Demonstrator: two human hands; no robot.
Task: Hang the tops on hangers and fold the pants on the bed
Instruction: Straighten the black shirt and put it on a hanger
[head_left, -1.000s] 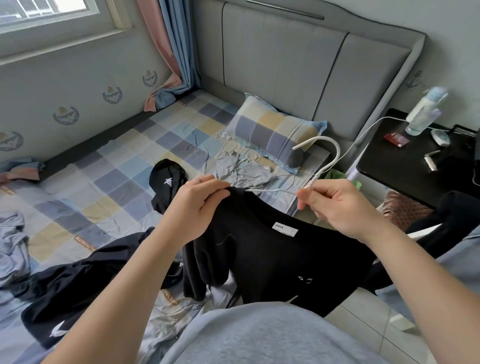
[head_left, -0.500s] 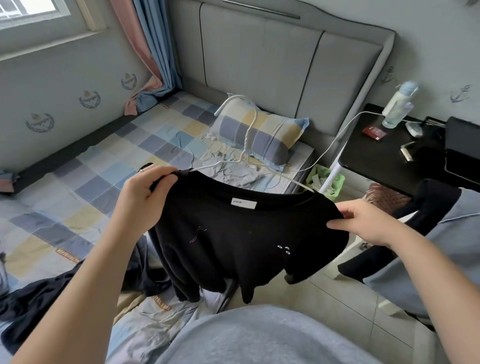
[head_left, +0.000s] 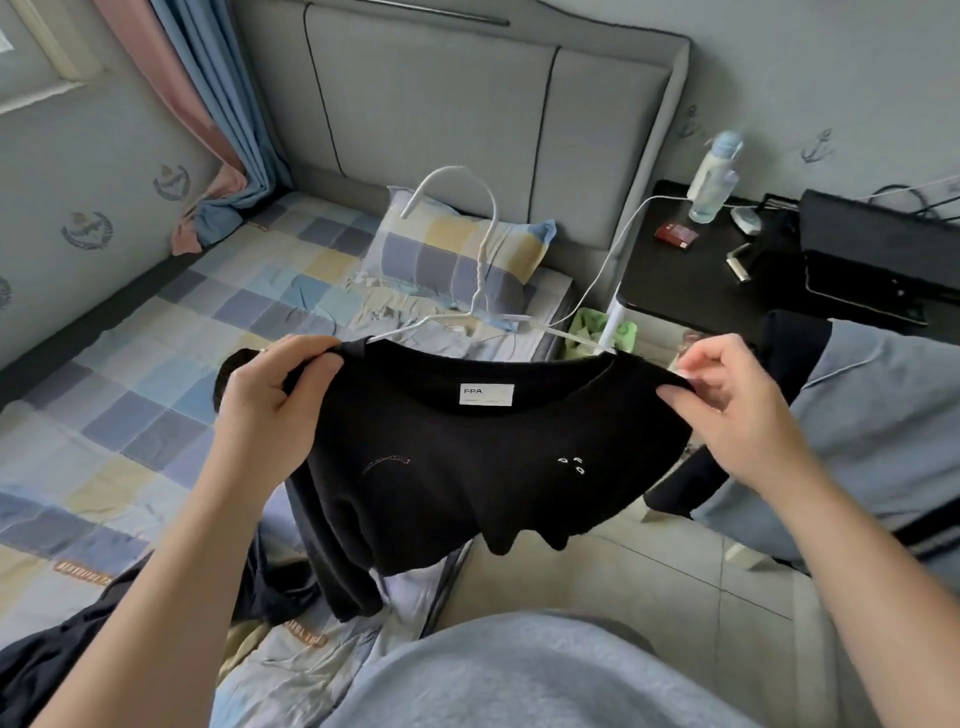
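Left hand (head_left: 270, 410): fingers (head_left: 306, 353) clenched round one shoulder of the black top (head_left: 467, 467). Right hand (head_left: 737, 410): thumb and fingers (head_left: 696, 364) pinch the other shoulder. I hold the top spread in the air between both hands, over the bed's edge, hem hanging free, white neck label facing me. White hanger (head_left: 475, 306): arms run under the collar, hook upright above it. Beyond lies the bed (head_left: 156, 338) with its checked quilt, a dark garment (head_left: 41, 670) lying near left, and a checked pillow (head_left: 457, 249) by the grey headboard (head_left: 441, 104). Far right: black bench (head_left: 685, 291), clear bottle (head_left: 714, 176) standing on it.
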